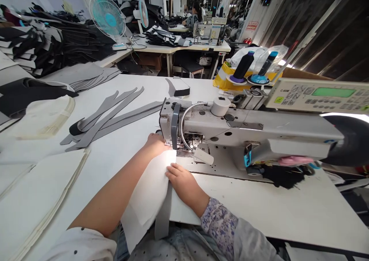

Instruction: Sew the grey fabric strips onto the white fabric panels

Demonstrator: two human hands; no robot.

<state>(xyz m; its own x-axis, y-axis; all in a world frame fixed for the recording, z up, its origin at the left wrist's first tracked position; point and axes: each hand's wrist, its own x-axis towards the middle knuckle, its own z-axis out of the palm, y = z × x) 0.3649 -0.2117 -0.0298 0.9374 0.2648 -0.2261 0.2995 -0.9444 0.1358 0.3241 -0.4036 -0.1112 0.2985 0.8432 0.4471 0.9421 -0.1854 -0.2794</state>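
A white fabric panel (150, 188) runs from my lap up to the stitching area of a sewing machine (219, 126). A grey strip (163, 215) hangs under its right edge. My left hand (157, 145) rests by the panel's far end, left of the needle area; its fingertips are hidden behind the machine head. On the panel's right edge, just in front of the machine, lies my right hand (182, 182). Its fingers are stretched out over the fabric, and the thumb does not show clearly. Lamp light glares on the panel near the needle.
Grey strips (106, 122) lie on the white table left of the machine. Stacked white panels (43, 199) sit at the near left, with dark pieces (23, 95) beyond. Thread cones (243, 67) and a control panel (323, 93) stand behind the machine. A fan (108, 19) is farther back.
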